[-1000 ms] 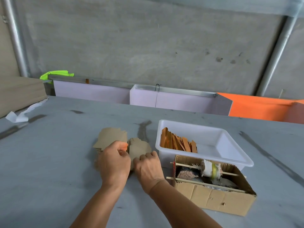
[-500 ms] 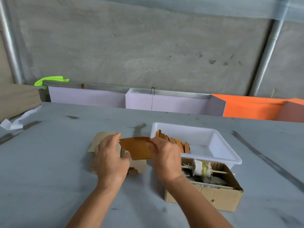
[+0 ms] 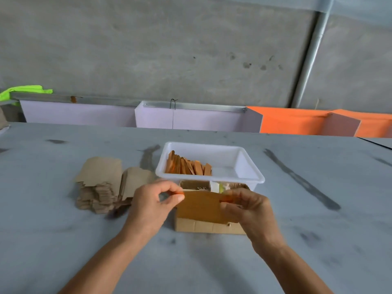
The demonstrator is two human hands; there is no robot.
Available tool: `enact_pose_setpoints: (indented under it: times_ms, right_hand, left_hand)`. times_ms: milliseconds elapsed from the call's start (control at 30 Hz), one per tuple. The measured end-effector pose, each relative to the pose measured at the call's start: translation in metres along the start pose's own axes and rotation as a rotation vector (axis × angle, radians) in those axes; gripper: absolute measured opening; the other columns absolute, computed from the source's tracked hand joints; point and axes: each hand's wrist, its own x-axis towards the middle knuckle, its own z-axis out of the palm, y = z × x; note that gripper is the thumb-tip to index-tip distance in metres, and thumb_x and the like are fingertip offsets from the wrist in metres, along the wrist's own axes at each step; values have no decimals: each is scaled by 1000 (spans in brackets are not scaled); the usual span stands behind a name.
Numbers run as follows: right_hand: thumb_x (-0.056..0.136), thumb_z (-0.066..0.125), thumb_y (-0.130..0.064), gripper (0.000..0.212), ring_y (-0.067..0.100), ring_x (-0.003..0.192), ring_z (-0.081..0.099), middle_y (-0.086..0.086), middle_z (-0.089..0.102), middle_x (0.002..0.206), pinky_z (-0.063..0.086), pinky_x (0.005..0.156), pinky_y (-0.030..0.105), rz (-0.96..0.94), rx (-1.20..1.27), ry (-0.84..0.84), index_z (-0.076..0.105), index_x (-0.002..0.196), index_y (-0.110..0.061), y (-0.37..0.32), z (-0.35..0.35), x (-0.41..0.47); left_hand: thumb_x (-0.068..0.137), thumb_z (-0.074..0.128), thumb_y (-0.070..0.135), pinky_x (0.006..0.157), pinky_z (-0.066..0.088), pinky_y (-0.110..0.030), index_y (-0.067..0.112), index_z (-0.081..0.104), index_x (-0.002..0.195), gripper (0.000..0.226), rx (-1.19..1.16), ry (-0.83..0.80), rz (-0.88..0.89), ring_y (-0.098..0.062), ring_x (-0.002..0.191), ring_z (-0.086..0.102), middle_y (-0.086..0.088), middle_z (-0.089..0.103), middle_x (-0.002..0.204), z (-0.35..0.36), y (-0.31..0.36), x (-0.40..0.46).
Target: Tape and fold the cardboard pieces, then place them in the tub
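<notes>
I hold one brown cardboard piece (image 3: 201, 205) upright above the small cardboard box (image 3: 207, 227). My left hand (image 3: 151, 205) pinches its upper left corner and my right hand (image 3: 247, 205) pinches its right edge. Behind it stands the white tub (image 3: 250, 166) with several folded orange-brown pieces (image 3: 186, 166) leaning in its left half. Two stacks of flat cardboard pieces (image 3: 101, 179) lie on the table to the left of my hands. A tape roll (image 3: 218, 186) on a stick peeks out of the box, mostly hidden by the held piece.
The grey table (image 3: 318, 230) carries dark streaks. Lilac panels (image 3: 84, 113) and orange panels (image 3: 297, 122) stand along its far edge before a concrete wall. A lime-green cloth (image 3: 23, 92) lies at the far left.
I lifted one piece off the stack and carried it to the right, over the cardboard box. Both hands now pinch its ends, and my view has shifted right.
</notes>
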Motion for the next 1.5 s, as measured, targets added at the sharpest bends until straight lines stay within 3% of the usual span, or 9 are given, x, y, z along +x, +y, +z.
enact_pose_setpoints:
  times_ms: [133, 233, 367, 467, 733, 967, 1167, 1333, 1500]
  right_hand:
    - [73, 76, 3, 25, 11, 78, 62, -10, 68, 73, 47, 70, 22, -331, -321, 97, 73, 69, -22, 12, -19, -18]
    - [75, 73, -5, 9, 15, 77, 60, -8, 66, 76, 49, 67, 28, -733, -648, 55, 73, 72, -14, 23, -30, -30]
    - [75, 73, -8, 8, 20, 77, 62, -4, 66, 77, 48, 61, 31, -849, -957, -28, 72, 72, -15, 41, -41, -53]
    - [71, 80, -10, 11, 20, 76, 63, -5, 65, 75, 47, 62, 30, -811, -1054, -143, 71, 70, -16, 49, -43, -69]
    - [75, 70, -19, 7, 16, 78, 64, -10, 64, 74, 39, 71, 25, -637, -1068, -298, 68, 68, -20, 48, -49, -85]
    - [75, 74, -12, 5, 22, 89, 59, -4, 64, 85, 51, 71, 39, -381, -842, -233, 73, 71, -16, 53, -48, -92]
    - [80, 71, -17, 6, 10, 106, 42, -11, 58, 99, 36, 89, 16, -121, -835, -111, 76, 78, -14, 59, -32, -84]
    - [78, 68, -20, 7, 6, 107, 38, -18, 51, 94, 38, 91, 22, 57, -865, -66, 75, 76, -17, 56, -27, -79]
    - [78, 70, -26, 5, 13, 103, 40, -13, 49, 92, 39, 83, 23, 175, -940, -20, 73, 78, -22, 52, -24, -77]
  left_hand:
    - [70, 76, 10, 72, 44, -24, 17, 72, 68, 9, 150, 63, 283, -4, 72, 56, 16, 63, 70, 15, 1, -23]
    - [71, 70, 13, 87, 39, -34, 13, 71, 65, 6, 342, 47, 462, -8, 72, 51, 5, 62, 69, 20, -12, -45]
    - [78, 62, 9, 92, 38, -40, 16, 69, 69, 13, 501, -70, 583, -16, 69, 54, 5, 59, 68, 25, -24, -73]
    - [77, 62, 8, 93, 38, -40, 18, 68, 68, 14, 546, -172, 631, -17, 67, 56, 4, 57, 69, 25, -26, -84]
    - [63, 79, 24, 90, 38, -35, 24, 68, 59, 12, 503, -343, 595, -7, 66, 49, 9, 54, 62, 28, -26, -98]
    - [63, 72, 29, 76, 35, -26, 26, 69, 59, 7, 342, -335, 243, -1, 74, 46, 14, 59, 69, 34, -23, -111]
    - [72, 79, 20, 93, 33, -26, 24, 72, 62, 12, 325, -290, -156, -8, 102, 49, 19, 54, 93, 44, -16, -109]
    - [75, 73, 31, 97, 26, -23, 37, 58, 54, 27, 400, -292, -304, -7, 116, 38, 21, 48, 108, 48, -13, -104]
    - [74, 71, 33, 91, 22, -24, 32, 64, 56, 19, 453, -253, -391, -7, 117, 34, 22, 47, 115, 53, -14, -105]
